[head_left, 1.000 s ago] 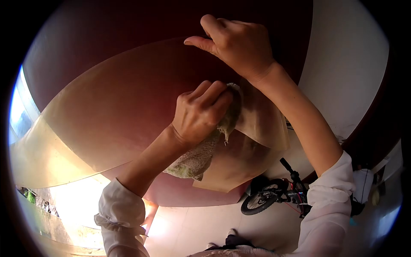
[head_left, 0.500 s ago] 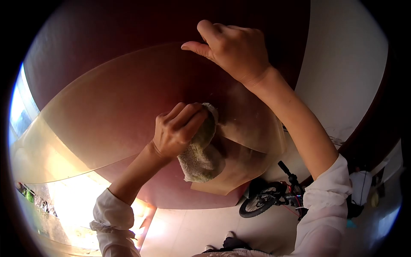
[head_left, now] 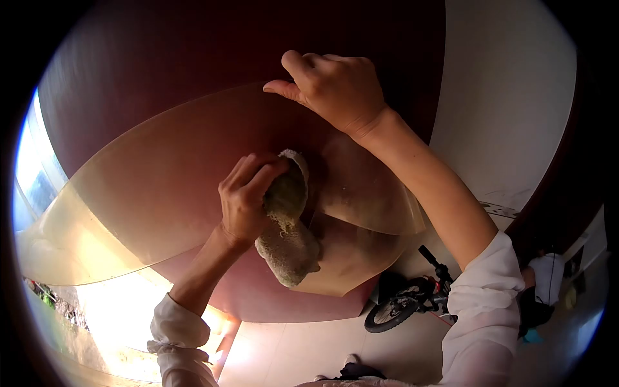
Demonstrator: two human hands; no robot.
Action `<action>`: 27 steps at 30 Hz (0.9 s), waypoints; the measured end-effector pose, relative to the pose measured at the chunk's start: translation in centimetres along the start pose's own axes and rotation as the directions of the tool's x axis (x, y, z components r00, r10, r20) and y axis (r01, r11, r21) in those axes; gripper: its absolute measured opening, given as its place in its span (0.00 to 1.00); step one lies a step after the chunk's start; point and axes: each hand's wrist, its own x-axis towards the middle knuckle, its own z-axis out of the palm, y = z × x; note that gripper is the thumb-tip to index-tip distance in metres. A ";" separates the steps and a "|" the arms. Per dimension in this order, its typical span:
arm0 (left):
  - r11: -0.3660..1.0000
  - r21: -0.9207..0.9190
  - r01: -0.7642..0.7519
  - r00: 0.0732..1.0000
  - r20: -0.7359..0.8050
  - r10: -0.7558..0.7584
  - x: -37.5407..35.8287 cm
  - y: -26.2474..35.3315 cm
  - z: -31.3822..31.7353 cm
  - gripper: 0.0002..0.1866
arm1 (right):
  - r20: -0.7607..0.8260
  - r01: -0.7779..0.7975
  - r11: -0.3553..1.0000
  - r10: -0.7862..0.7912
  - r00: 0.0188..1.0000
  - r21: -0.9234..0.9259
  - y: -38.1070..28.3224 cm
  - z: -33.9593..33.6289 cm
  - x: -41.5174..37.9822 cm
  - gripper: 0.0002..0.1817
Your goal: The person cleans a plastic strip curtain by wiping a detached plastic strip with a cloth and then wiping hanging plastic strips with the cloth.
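My left hand [head_left: 248,193] grips a worn, greenish-white cloth [head_left: 288,251] that hangs down from its fingers against a clear, yellowish plastic sheet [head_left: 180,155]. The sheet is curled up over a dark red surface [head_left: 155,58]. Higher up and to the right, my right hand [head_left: 332,87] has its fingers curled and its thumb pointing left at the sheet's upper edge. Its fingertips are turned away, so whether they pinch the edge is hard to see.
A bicycle [head_left: 403,303] stands on the pale floor [head_left: 290,351] at the lower right. Bright light falls in at the lower left. A white wall [head_left: 503,97] rises on the right, with a person [head_left: 545,284] partly visible below it.
My left hand has shifted slightly left with the cloth, which is turned and hangs differently. My right hand appears lower and farther left, and the whole view has shifted a little.
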 end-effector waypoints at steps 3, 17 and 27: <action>0.991 0.000 0.136 0.970 -0.205 -0.133 2.3 -0.2 -0.1 0.16 | -0.027 0.030 1.000 -0.030 0.999 0.003 0.2 -0.3 -0.4 0.24; 0.977 -0.175 0.120 0.992 -0.027 -0.127 -2.7 2.8 -0.5 0.17 | 0.027 0.004 0.999 -0.005 1.000 0.032 0.5 1.8 -1.1 0.24; 0.947 0.274 0.168 0.924 -0.378 -0.054 2.4 0.7 5.7 0.12 | -0.011 -0.041 0.992 0.043 0.999 0.123 0.2 1.5 -1.0 0.24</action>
